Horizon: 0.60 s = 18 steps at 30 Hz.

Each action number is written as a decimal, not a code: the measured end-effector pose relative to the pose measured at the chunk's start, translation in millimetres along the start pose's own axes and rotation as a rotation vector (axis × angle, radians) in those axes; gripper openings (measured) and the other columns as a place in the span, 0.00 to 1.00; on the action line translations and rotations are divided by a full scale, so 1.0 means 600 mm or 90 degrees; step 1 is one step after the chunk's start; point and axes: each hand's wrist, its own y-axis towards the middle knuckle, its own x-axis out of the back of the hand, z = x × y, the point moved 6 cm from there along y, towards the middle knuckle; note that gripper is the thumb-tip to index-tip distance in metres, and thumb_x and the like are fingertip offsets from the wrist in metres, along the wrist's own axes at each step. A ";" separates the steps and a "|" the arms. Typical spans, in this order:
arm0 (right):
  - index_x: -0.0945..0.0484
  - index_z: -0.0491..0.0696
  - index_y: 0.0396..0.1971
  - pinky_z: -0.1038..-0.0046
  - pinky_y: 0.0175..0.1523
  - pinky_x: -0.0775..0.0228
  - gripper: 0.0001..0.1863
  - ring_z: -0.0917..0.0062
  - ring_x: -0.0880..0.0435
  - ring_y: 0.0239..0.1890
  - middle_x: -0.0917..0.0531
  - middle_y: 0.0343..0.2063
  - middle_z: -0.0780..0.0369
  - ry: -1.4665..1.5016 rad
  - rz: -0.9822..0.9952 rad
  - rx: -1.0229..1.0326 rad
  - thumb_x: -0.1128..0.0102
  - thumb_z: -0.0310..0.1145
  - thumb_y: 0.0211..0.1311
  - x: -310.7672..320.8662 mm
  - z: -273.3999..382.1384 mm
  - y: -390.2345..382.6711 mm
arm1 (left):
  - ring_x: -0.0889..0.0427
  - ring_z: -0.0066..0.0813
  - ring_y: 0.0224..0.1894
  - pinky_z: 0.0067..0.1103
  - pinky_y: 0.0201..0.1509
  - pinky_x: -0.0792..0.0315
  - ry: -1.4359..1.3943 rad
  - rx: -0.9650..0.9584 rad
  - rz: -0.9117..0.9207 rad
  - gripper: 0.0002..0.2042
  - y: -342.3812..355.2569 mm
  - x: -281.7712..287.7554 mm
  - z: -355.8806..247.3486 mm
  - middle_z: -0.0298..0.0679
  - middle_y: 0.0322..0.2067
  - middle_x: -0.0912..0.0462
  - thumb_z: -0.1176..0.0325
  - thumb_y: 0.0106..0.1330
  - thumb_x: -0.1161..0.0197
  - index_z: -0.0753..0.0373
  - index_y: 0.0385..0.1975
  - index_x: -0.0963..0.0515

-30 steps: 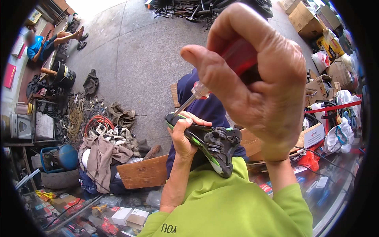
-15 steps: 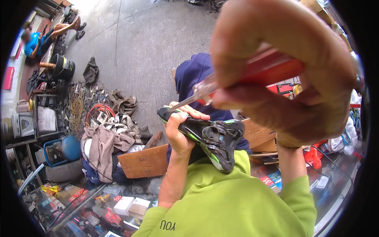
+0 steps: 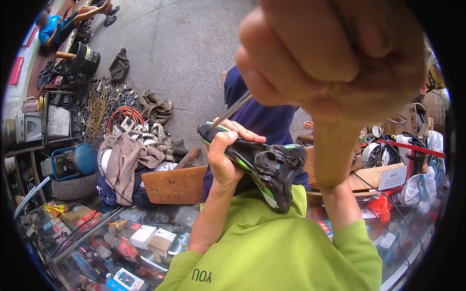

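My left hand [image 3: 224,156] is wrapped round the narrow nose of a black bicycle saddle [image 3: 279,175] with green edging. The saddle lies underside up across my lap, its seat clamp [image 3: 270,162] facing me and its wide end against my green top. High and close to the camera, my right hand [image 3: 315,58] is closed in a fist round the screwdriver's handle, which the fingers now hide. Only the metal shaft of the screwdriver [image 3: 233,108] shows; it slants down to the saddle's nose, and its tip meets the underside there beside my left fingers.
A wooden board [image 3: 174,185] stands left of my lap, beside heaped rags [image 3: 127,162] and cables [image 3: 94,114]. A glass-topped case [image 3: 116,213] with small boxes runs behind. Cardboard [image 3: 378,180] and bags lie right. A black bucket [image 3: 83,59] and another person [image 3: 52,30] are far left.
My right hand has turned round the screwdriver and risen; the red handle, visible before, is now covered. The shaft stands a little steeper. The saddle and my left hand keep nearly the same pose.
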 end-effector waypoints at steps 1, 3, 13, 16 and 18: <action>0.32 0.44 0.24 0.79 0.15 0.51 0.27 0.82 0.40 0.12 0.34 0.14 0.65 0.066 0.049 0.007 0.59 0.51 0.75 -0.016 -0.003 0.011 | 0.16 0.47 0.27 0.39 0.41 0.18 -0.022 -0.010 -0.005 0.06 0.000 0.000 0.000 0.48 0.23 0.24 0.70 0.55 0.48 0.67 0.24 0.30; 0.32 0.44 0.23 0.79 0.15 0.52 0.27 0.83 0.40 0.11 0.34 0.13 0.65 0.232 0.174 -0.008 0.60 0.52 0.76 -0.052 -0.003 0.028 | 0.18 0.44 0.29 0.38 0.42 0.20 0.040 -0.028 0.022 0.06 -0.007 0.001 -0.004 0.44 0.23 0.25 0.68 0.56 0.48 0.63 0.30 0.31; 0.32 0.50 0.24 0.76 0.16 0.46 0.27 0.81 0.41 0.10 0.35 0.13 0.67 0.185 0.086 0.047 0.69 0.51 0.80 -0.133 0.047 0.018 | 0.16 0.45 0.23 0.34 0.34 0.17 0.009 -0.056 -0.027 0.07 -0.001 0.016 -0.009 0.51 0.21 0.20 0.71 0.54 0.47 0.69 0.21 0.28; 0.32 0.50 0.20 0.76 0.14 0.50 0.28 0.80 0.38 0.09 0.33 0.12 0.65 0.330 0.381 -0.010 0.68 0.50 0.79 -0.143 0.054 0.012 | 0.16 0.45 0.23 0.33 0.34 0.18 -0.008 -0.062 -0.030 0.06 -0.008 0.013 -0.004 0.52 0.21 0.20 0.71 0.54 0.47 0.69 0.23 0.29; 0.28 0.48 0.17 0.75 0.12 0.51 0.30 0.79 0.35 0.08 0.30 0.11 0.62 0.416 0.682 -0.014 0.62 0.51 0.77 -0.154 0.053 0.020 | 0.15 0.46 0.23 0.33 0.34 0.18 -0.011 -0.091 -0.034 0.06 -0.008 0.016 -0.001 0.52 0.21 0.19 0.72 0.54 0.47 0.69 0.26 0.29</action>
